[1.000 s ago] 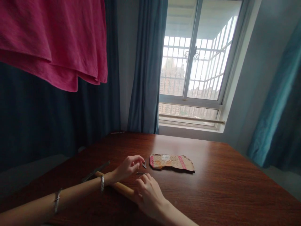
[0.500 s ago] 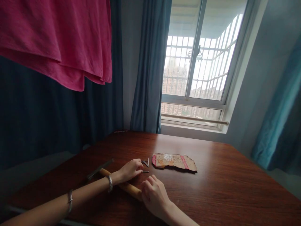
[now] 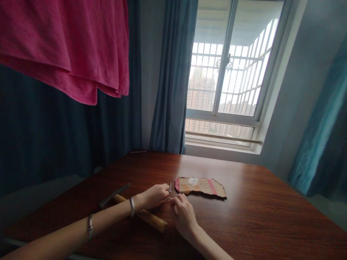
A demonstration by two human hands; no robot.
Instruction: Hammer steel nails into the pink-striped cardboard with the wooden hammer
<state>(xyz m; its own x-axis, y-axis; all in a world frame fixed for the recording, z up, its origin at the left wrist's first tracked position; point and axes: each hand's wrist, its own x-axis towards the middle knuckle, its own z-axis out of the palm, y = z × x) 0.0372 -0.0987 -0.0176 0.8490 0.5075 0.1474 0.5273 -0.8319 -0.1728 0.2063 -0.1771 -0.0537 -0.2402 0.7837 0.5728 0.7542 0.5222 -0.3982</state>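
A thin nail [image 3: 169, 198] spans the small gap between my two hands. My left hand [image 3: 155, 196] is closed in a pinch on one end of it, and the fingertips of my right hand [image 3: 183, 213] are closed at the other end. Under my left forearm lies a hammer [image 3: 153, 219]: its pale wooden handle points toward my right hand, its dark metal head rests to the left. Just beyond my left fingers, a few loose nails [image 3: 170, 186] lie on the table, partly hidden by that hand. A torn piece of patterned cardboard [image 3: 202, 186] lies flat beyond my right hand.
The brown wooden table [image 3: 260, 213] reaches back to a wall with a barred window [image 3: 225, 72]. Blue curtains [image 3: 173, 79] hang at the back and on both sides. A pink cloth [image 3: 65, 47] hangs at the upper left.
My right hand has left the end of the hammer handle and moved up to the nail in my left hand. My left hand has shifted slightly right, covering more of the loose nails.
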